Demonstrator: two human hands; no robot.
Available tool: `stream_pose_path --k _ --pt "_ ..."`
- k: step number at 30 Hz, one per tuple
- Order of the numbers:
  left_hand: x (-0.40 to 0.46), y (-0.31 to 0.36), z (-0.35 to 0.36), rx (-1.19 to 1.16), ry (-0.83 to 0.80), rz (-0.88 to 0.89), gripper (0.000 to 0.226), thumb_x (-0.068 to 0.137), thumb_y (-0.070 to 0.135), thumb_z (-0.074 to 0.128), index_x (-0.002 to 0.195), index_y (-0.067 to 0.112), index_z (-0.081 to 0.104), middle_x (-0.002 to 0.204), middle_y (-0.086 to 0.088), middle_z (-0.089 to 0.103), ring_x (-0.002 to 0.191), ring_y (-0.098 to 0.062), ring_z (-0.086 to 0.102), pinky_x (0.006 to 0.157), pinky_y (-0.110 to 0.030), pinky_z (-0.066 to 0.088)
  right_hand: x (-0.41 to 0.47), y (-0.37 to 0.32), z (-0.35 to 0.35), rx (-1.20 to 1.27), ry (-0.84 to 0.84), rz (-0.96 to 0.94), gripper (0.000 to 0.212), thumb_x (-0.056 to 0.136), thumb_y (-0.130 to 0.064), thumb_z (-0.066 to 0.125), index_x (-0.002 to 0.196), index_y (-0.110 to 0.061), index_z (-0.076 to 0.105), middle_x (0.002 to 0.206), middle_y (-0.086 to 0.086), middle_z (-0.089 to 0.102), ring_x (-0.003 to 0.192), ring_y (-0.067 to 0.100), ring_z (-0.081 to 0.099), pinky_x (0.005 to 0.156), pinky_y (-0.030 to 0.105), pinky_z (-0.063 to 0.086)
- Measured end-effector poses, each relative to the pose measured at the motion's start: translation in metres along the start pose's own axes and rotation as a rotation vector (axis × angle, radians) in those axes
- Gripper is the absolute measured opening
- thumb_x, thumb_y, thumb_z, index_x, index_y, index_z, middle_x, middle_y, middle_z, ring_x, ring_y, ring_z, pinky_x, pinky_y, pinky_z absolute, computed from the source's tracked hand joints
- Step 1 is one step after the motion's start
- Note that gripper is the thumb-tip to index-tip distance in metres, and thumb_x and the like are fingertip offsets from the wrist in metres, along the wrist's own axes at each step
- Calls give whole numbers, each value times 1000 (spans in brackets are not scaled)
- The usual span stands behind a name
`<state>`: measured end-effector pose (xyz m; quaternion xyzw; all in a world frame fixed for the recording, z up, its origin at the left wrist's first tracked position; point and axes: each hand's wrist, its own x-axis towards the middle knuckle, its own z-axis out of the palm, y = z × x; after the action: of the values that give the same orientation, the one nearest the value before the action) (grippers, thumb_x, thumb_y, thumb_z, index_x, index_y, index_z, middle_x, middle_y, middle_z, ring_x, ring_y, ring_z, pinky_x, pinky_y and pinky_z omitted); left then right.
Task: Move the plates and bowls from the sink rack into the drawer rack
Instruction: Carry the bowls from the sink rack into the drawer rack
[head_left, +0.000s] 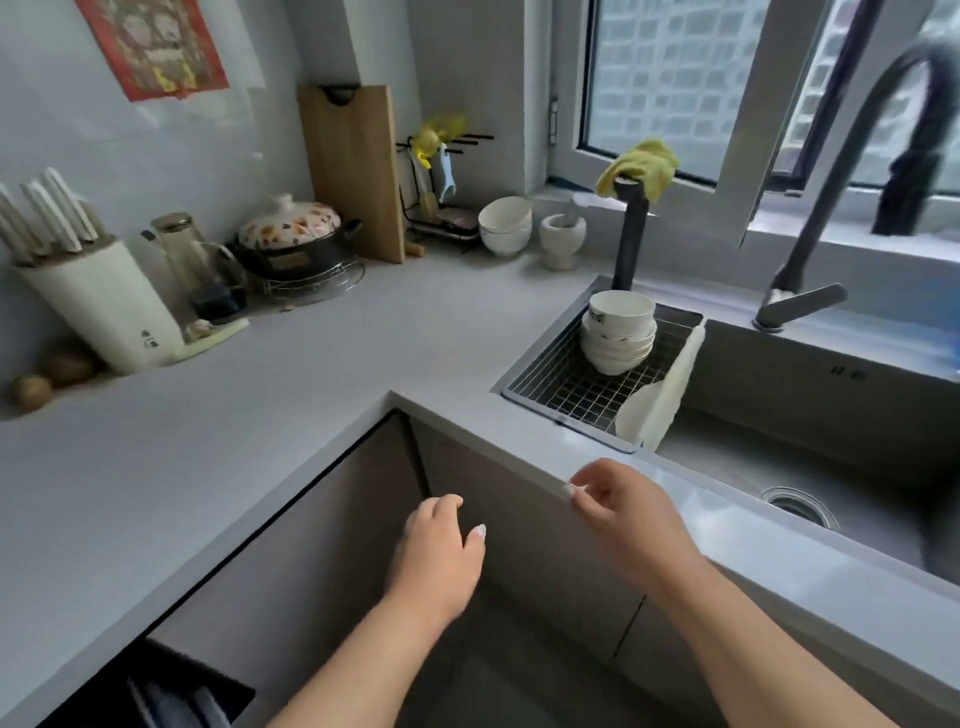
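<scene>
Sitting nested in sink rack (571, 384): white bowls (618, 332); plates (657, 402) seemingly upright; both hands' grip loose, empty

Two hands (436, 551), one bowl stack (618, 332), two plates (654, 405), one sink rack (561, 379)

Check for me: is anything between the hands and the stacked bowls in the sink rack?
Nothing visible. The left hand and right hand sit low by the counter edge; only bare counter lies before the stacked bowls. White plates lean at the sink rack's right side.
</scene>
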<state>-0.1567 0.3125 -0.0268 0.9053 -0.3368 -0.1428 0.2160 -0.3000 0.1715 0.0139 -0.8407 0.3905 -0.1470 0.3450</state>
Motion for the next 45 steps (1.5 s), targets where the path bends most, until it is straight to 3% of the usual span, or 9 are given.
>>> stream_pose_path --k 6,12,17,23,27,32,38,42,45 --pt "57 28 10 -5 -38 72 61 98 42 43 150 16 24 155 -3 25 143 -19 23 113 -34 29 31 18 -16 16 55 108 20 92 -42 55 104 -27 60 81 -12 61 72 0 56 54 15 36" --pt "128 45 19 35 -126 122 71 98 44 42 154 16 7 162 -5 7 149 -21 6 120 -41 19 91 23 -24 -25 95 194 26 91 -42 57 110 -24 60 92 -8 60 82 8 55 57 11 36" --pt "184 44 32 203 -235 181 77 99 51 32 154 16 -8 161 -10 -14 148 -24 -14 120 -39 -4 153 30 -17 -25 107 280 29 91 -42 57 114 -24 59 95 -6 61 86 13 58 71 27 48" --pt "234 41 58 456 -260 279 80 93 67 7 149 18 -21 154 -11 -30 140 -24 -33 118 -47 -14 231 45 -18 -83 134 345 39 91 -42 56 123 -19 51 89 -5 61 74 11 56 65 27 39" --pt "251 39 59 496 -226 347 80 90 71 2 146 22 -25 153 -11 -31 140 -24 -34 117 -49 -13 285 55 -23 -98 187 382 43 93 -36 54 131 -18 43 75 -8 54 67 11 55 58 29 41" --pt "266 40 58 493 -226 379 85 87 72 -3 145 16 -29 153 -8 -33 139 -22 -35 118 -48 -13 340 69 -22 -66 207 466 48 92 -32 54 136 -23 37 95 5 62 68 17 59 51 28 41" --pt "274 42 58 496 -225 387 85 87 70 -4 146 14 -26 154 -6 -31 140 -20 -34 117 -46 -17 370 82 -17 -151 133 482 34 90 -33 57 118 -14 54 104 14 65 93 31 62 79 41 54" --pt "277 44 58 511 -222 393 84 89 70 -1 147 14 -25 154 -7 -31 141 -20 -33 117 -46 -17 377 89 -18 -82 225 463 20 91 -29 56 100 -12 58 101 18 64 92 34 59 76 37 50" --pt "278 44 58 518 -223 393 84 90 69 0 147 14 -25 155 -7 -30 141 -21 -33 117 -46 -17 378 90 -20 -29 305 419 16 94 -25 52 106 -14 55 106 13 64 97 32 58 78 36 46"
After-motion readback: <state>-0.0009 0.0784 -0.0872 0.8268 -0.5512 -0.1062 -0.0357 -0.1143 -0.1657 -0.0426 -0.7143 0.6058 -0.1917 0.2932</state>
